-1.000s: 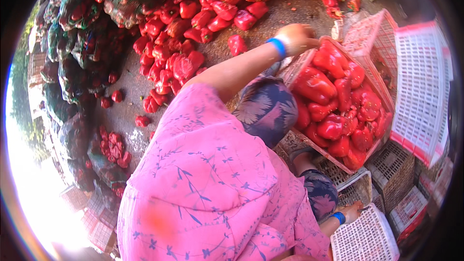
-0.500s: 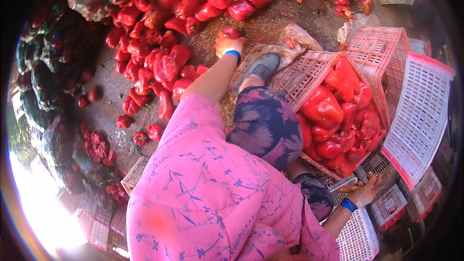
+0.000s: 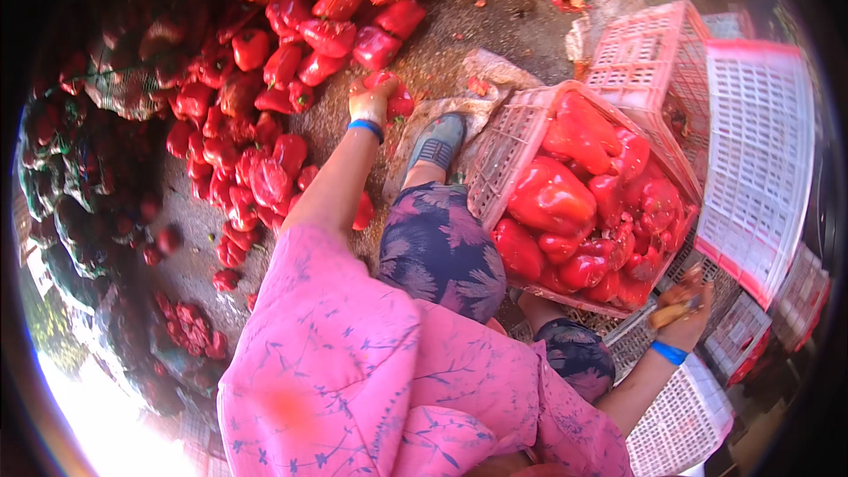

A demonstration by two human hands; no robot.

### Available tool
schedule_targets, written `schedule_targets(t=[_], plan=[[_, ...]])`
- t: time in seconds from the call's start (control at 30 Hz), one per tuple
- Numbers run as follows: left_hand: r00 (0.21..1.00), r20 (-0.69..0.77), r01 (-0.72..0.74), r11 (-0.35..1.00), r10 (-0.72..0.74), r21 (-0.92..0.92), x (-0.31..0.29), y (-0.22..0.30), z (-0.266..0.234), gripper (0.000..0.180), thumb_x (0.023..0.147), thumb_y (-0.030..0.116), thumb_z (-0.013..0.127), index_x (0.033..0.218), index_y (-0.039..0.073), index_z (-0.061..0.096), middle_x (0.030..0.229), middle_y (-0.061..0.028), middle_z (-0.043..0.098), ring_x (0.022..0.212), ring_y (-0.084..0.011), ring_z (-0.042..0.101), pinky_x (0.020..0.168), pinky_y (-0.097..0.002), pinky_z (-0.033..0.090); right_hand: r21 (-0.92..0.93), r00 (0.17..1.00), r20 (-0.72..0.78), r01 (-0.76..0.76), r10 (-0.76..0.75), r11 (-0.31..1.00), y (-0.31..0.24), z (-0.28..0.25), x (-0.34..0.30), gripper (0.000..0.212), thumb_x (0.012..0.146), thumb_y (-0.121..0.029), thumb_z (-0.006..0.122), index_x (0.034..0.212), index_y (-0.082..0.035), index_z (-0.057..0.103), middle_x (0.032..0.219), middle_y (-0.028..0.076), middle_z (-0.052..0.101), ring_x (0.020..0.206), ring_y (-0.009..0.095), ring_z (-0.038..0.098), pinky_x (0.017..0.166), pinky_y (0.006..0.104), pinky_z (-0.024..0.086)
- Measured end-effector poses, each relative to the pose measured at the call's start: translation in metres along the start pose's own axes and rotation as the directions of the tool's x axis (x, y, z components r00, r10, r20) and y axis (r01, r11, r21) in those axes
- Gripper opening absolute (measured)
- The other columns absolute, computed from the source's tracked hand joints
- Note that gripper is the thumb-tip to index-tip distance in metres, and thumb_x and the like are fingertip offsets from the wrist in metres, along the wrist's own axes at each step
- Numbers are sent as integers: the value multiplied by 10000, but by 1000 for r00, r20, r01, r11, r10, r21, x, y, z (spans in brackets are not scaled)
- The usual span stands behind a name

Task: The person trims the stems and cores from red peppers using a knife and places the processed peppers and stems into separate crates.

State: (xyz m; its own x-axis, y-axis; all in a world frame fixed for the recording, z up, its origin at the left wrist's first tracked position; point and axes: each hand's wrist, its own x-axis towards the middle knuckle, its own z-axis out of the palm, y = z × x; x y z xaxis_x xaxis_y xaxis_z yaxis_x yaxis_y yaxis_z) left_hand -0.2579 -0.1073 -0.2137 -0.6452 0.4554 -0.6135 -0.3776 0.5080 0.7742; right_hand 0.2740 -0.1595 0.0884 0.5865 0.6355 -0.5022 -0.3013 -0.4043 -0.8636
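Note:
My left hand (image 3: 367,101), with a blue band at the wrist, is closed on a red bell pepper (image 3: 399,101) just above the ground, left of my shoe (image 3: 437,143). At the right, my right hand (image 3: 685,321) is closed around a short tan handle (image 3: 673,313); whatever it belongs to cannot be made out. Between my two hands a tilted pink plastic crate (image 3: 505,143) holds large red bell peppers (image 3: 555,196), some wet and shiny. A heap of loose red peppers (image 3: 270,182) lies on the ground left of my left hand.
A second pink crate (image 3: 638,55) stands behind the full one. To the right are a white crate with a red rim (image 3: 756,155) and a white crate (image 3: 678,420). Dark net sacks (image 3: 79,238) line the left side. A dirty cloth (image 3: 484,104) lies beyond my shoe.
The view has shifted. My left hand now holds the pepper up in clearer sight, apart from the heap. My right hand has turned, showing more of the tan handle.

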Motion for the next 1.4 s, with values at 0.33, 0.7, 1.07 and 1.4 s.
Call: schedule_targets(t=[0.33,0.7,1.07,1.4], plan=[[311,680,-767,598,664,-234,-228,144,93,758,775,374,860,1324,-14,511,1175,-135,628,1077,-231,609,971,-347,484,-69,924,381,42,-13,997,58,62,-70,288,1040,-290,528,1004,-50,681,721,15,591,582,97,552,486,244,465],[-48,785,-881,343,618,-325,-398,112,146,816,756,314,847,1395,-5,453,1188,-181,610,1101,-348,593,968,-445,472,-152,812,523,390,-261,908,38,26,-69,232,1007,-227,598,962,-16,680,678,45,640,578,120,620,517,309,470],[242,829,-599,750,504,-281,-410,103,166,738,870,283,793,1432,-14,417,1181,-90,598,1048,-137,574,916,-299,510,-452,864,503,275,-12,849,69,14,-65,369,966,-337,575,862,7,661,715,227,651,718,390,671,621,473,495],[512,813,18,943,278,-334,-354,97,194,499,932,248,729,1324,4,539,1147,-68,639,1014,-167,616,919,-311,520,28,766,335,573,-548,819,52,10,-45,255,963,-270,677,927,-18,692,736,50,679,623,173,643,554,356,504]])
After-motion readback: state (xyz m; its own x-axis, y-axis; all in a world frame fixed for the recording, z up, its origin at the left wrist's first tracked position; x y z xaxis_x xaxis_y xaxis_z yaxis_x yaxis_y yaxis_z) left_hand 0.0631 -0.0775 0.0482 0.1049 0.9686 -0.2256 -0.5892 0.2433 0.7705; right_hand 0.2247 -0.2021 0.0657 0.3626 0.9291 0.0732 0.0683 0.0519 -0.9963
